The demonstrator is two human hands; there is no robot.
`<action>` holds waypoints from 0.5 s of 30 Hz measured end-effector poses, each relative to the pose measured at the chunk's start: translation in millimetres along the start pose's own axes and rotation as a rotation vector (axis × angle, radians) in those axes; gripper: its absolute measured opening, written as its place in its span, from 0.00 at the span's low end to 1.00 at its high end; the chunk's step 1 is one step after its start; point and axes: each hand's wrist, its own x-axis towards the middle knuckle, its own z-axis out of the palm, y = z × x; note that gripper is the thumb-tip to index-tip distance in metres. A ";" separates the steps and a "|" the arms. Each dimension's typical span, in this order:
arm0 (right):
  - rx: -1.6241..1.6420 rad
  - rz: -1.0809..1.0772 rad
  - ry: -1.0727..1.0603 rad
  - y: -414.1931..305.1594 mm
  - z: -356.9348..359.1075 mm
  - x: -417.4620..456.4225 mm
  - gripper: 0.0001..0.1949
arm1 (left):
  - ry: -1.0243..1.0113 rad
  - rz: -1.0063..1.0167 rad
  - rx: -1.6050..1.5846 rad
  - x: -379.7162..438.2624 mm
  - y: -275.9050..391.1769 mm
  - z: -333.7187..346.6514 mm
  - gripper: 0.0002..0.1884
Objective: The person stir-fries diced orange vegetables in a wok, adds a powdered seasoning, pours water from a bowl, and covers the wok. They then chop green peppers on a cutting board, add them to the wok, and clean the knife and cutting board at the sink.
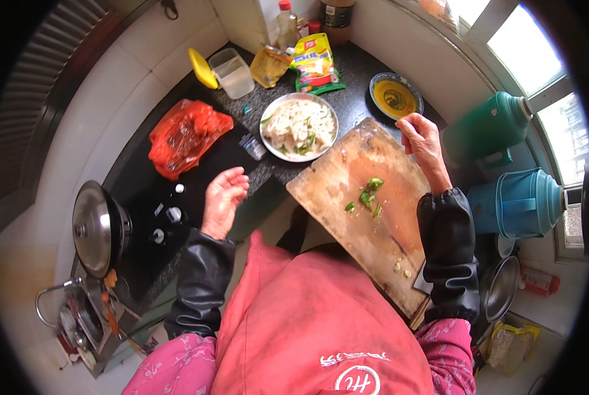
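My left hand [224,201] is raised beside the dark stove top with its fingers slightly bent, holding nothing that I can see. Over the far right corner of a wooden cutting board [324,177], my right hand [420,140] has its thumb and fingertips drawn together; whether something small is between them cannot be told. Chopped green pepper pieces [368,196] lie mid-board, and small pale bits near its lower end. A knife blade [422,279] shows partly under my right sleeve. Ahead, a white plate [263,136] is heaped with pale sliced food and some green pieces.
A blue-rimmed plate [395,95] lies beyond my right hand. Green [489,129] and blue [519,203] flasks stand at the right. A red plastic bag [188,136], an open plastic container [232,74] and a yellow seasoning bag [316,61] lie ahead; a lidded wok [94,229] is left.
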 end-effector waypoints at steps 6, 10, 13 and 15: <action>0.056 -0.061 -0.188 -43.9 51.2 -36.1 0.17 | 0.038 -0.116 -0.166 -73.5 -46.2 -11.4 0.20; -0.017 0.031 -0.367 -68.0 95.5 -72.9 0.18 | 0.039 -0.090 -0.165 -97.3 -46.4 -16.9 0.25; -0.068 -0.045 -0.643 -53.7 138.4 -107.5 0.14 | 0.053 -0.109 -0.168 -107.9 -46.1 -21.6 0.27; -0.230 -0.251 -0.779 -56.2 155.9 -129.7 0.13 | 0.051 -0.119 -0.154 -114.2 -45.5 -25.3 0.27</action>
